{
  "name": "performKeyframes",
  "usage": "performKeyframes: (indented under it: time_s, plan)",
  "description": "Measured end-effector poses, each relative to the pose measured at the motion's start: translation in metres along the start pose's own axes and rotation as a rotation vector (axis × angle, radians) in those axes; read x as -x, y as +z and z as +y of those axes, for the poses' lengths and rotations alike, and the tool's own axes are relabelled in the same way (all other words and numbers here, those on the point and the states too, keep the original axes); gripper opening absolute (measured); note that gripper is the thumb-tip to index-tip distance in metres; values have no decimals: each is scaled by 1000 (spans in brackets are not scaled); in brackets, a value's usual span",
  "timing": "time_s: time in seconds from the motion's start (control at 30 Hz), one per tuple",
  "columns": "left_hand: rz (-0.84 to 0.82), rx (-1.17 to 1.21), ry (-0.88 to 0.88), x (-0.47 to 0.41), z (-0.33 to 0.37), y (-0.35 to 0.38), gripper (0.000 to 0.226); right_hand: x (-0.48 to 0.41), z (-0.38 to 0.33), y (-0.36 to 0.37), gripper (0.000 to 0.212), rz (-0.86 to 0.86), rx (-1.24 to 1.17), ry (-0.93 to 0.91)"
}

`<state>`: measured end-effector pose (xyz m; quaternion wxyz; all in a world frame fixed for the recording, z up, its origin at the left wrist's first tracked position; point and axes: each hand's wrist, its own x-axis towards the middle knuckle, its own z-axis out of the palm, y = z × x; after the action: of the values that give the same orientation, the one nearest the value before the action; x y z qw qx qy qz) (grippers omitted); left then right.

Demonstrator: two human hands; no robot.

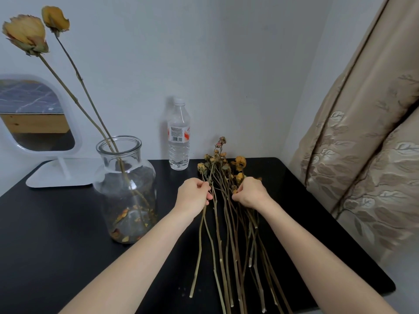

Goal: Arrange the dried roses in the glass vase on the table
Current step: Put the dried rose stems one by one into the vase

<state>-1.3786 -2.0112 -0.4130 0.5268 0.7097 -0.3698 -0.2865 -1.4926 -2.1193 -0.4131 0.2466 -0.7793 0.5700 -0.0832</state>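
One vase [125, 189], two roses [25, 32] standing — one bottle [179, 137], one mirror [36, 114].

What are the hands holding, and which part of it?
The left hand pinches a dried rose stem high up, just below its blooms. The right hand grips stems in the pile of dried roses, also near the blooms.

Several rose stems [221, 260] run off the bottom edge.

Grey wall [226, 53]; beige leaf-patterned curtain [362, 143] right; black table [56, 234].
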Motion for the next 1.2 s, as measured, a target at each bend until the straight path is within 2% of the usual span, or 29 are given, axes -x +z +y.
performKeyframes:
  time_s: [0.1, 0.23, 0.27, 0.33, 0.47, 0.77, 1.0, 1.2]
  plan:
    - [-1, 4, -6, 0, 0, 0, 20, 2, -2, 2, 26, 39, 82, -41]
    - [-4, 6, -5, 1, 0, 1, 20, 5, -6, 1, 16, 60, 198, -56]
    - [-6, 3, -4, 1, 0, 1, 21, 6, -6, 1, 19, 79, 216, -63]
    - [-7, 1, -3, 2, 0, 1, 21, 7, -6, 0, 26, 123, 228, -83]
    - [-10, 20, -7, 1, -1, 2, 22, 11, -4, -10, 19, 199, 198, -118]
    - [-22, 31, 13, 5, 3, 5, 25, 20, 9, -28, 26, 211, -197, -134]
    - [-39, 170, 15, 12, 12, -1, 20, 33, 7, -42, 18, 43, -568, -120]
    - [16, 195, 71, 22, 24, -13, 18, 46, -2, -47, 22, 42, -738, -223]
